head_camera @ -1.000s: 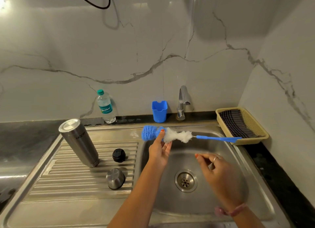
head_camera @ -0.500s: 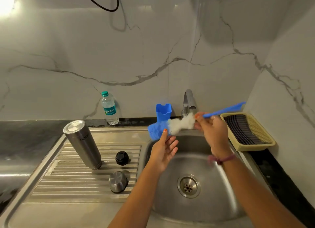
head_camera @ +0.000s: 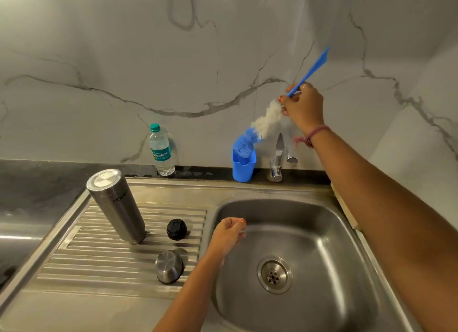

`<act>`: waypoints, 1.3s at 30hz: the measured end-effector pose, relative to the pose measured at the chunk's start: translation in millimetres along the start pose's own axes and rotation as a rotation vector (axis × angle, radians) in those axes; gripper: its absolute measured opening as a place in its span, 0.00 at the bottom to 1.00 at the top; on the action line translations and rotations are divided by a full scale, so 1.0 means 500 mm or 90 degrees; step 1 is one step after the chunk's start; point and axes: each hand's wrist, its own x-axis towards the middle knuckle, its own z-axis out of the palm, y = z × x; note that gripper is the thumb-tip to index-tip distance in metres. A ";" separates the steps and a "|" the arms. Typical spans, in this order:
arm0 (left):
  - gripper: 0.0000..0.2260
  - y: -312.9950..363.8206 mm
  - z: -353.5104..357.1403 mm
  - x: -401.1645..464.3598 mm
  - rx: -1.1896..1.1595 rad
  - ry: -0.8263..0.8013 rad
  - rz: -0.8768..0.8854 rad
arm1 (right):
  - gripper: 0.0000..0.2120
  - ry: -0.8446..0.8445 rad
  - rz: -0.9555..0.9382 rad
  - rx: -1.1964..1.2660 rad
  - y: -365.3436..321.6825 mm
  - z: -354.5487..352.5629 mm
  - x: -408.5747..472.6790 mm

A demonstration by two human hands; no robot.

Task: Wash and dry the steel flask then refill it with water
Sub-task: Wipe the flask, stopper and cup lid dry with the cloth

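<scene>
Right hand (head_camera: 302,106): raised before the marble wall, fingers curled round the blue handle of a bottle brush (head_camera: 266,119). Brush tilted, handle up to the right, blue bristle tip down in the mouth of a blue holder cup (head_camera: 243,167) beside the tap (head_camera: 277,158).

Left hand (head_camera: 229,233): over the left rim of the sink (head_camera: 322,282), fingers loosely curled, holding nothing.

Flask (head_camera: 116,205): steel, upside down on the ribbed drainboard (head_camera: 99,264), base upward, leaning slightly left, apart from both hands.

Black stopper (head_camera: 176,229): on the drainboard, just right of the flask.

Steel cap (head_camera: 169,266): on the drainboard, nearer the camera.

Plastic water bottle (head_camera: 159,149): upright against the wall.
</scene>
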 end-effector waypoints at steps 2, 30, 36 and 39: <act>0.05 -0.011 -0.004 0.010 0.029 0.009 0.011 | 0.13 -0.012 -0.009 -0.036 0.015 0.026 0.026; 0.07 -0.082 -0.023 0.077 0.020 0.033 -0.051 | 0.15 -0.250 0.124 -0.155 0.113 0.166 0.111; 0.07 -0.076 -0.024 0.070 0.022 0.036 -0.046 | 0.21 -0.233 0.137 -0.137 0.102 0.147 0.110; 0.07 -0.070 -0.026 0.065 0.024 0.026 -0.039 | 0.25 -0.208 0.136 -0.109 0.096 0.131 0.108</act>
